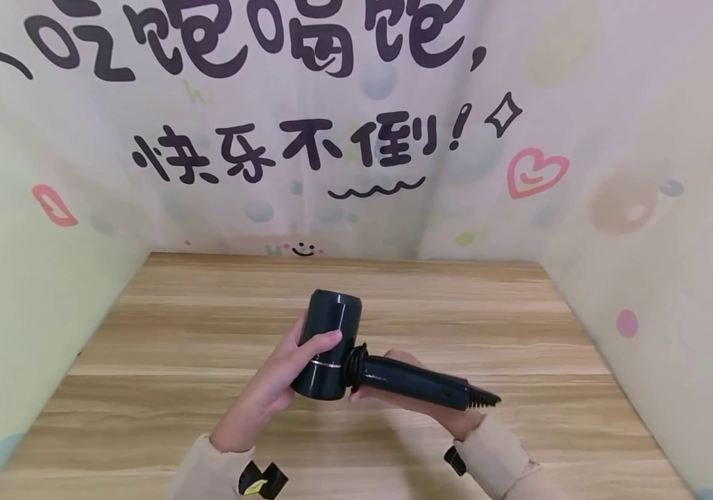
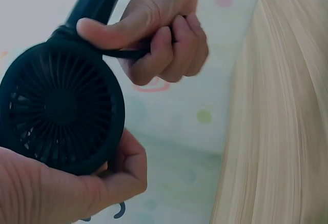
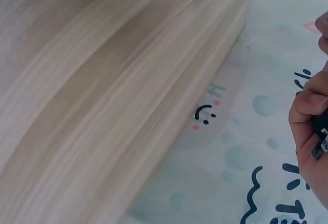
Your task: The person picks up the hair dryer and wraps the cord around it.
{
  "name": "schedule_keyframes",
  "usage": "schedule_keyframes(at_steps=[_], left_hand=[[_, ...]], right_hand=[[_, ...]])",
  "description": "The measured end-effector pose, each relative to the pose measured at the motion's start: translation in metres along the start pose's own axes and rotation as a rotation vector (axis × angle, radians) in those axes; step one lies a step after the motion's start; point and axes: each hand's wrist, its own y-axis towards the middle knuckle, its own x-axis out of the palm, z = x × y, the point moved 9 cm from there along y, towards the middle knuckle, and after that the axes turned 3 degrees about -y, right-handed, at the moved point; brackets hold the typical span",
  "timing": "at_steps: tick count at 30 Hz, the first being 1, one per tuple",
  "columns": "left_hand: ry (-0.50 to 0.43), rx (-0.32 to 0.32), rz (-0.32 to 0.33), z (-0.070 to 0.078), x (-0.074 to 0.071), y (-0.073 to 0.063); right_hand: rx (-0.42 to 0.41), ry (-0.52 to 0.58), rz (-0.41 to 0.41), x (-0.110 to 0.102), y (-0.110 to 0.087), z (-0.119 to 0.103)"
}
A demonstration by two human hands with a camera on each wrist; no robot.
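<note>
A dark hair dryer (image 1: 334, 312) is held above the table in the head view, its handle (image 1: 418, 383) pointing right. My left hand (image 1: 281, 371) grips the barrel, thumb across its front. Black cord (image 1: 355, 368) is wound round the handle's base. Behind the handle is my right hand (image 1: 401, 357), partly hidden by it. In the left wrist view, the right hand (image 2: 166, 47) has its fingers curled round a stretch of cord (image 2: 128, 54), near the round slatted grille (image 2: 61, 106). The right wrist view shows a hand (image 3: 310, 111) with a dark piece (image 3: 321, 126), cut off by the edge.
A wood-grain table (image 1: 206, 319) lies below both hands. At its far edge stands a printed wall sheet (image 1: 306, 215) with dark lettering and a pink heart (image 1: 536, 173). Pale side walls (image 1: 656, 229) flank the table.
</note>
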Motion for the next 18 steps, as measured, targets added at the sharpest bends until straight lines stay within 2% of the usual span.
schedule_keyframes(at_steps=[1,3,4,5,8,12,14,18], left_hand=[[0.016,-0.001,-0.027,0.0,0.002,0.0],[0.032,-0.003,-0.079,0.0,0.006,0.0],[0.039,-0.005,-0.101,-0.001,0.008,0.0],[0.043,-0.012,-0.119,-0.001,0.009,0.0],[0.048,-0.038,-0.152,-0.002,0.012,0.0],[0.08,-0.048,-0.178,-0.002,0.014,-0.001],[0.1,-0.046,-0.194,-0.002,0.016,-0.002],[0.141,-0.044,-0.223,-0.003,0.021,-0.004]], right_hand=[[0.009,-0.051,-0.004,-0.001,0.0,0.0],[0.033,-0.356,0.045,-0.009,0.0,0.001],[0.057,-0.469,0.047,-0.011,0.001,0.003],[0.061,-0.531,0.035,-0.012,0.002,0.006],[0.076,-0.634,0.01,-0.016,0.002,0.012],[-0.027,-0.777,0.03,-0.021,0.003,0.005],[-0.061,-0.807,0.041,-0.022,0.003,0.002],[-0.075,-0.817,0.035,-0.025,-0.001,0.001]])
